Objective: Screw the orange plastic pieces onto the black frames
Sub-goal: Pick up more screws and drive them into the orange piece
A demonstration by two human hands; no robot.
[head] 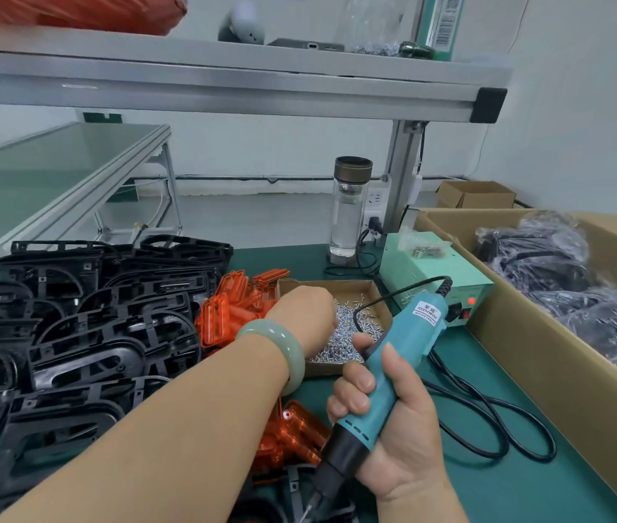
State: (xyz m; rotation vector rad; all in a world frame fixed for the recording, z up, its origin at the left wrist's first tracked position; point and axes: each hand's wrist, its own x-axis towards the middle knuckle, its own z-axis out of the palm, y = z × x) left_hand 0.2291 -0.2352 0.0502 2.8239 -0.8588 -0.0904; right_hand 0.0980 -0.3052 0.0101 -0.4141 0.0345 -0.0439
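My right hand (386, 420) grips a teal electric screwdriver (386, 368), bit pointing down over an orange piece (295, 434) lying on a black frame (299, 485) at the bottom centre. My left hand (305, 315) reaches into a shallow cardboard tray (356, 285) of small silver screws (352, 326); its fingers are hidden behind the wrist. A pile of black frames (80, 318) fills the left side. More orange pieces (235, 307) lie heaped between that pile and the tray.
A teal power supply (435, 273) with a lit red lamp stands behind the tray, its black cable (495, 420) looping over the green mat. A glass bottle (348, 213) stands at the back. A big cardboard box (525, 352) of black bagged parts lines the right.
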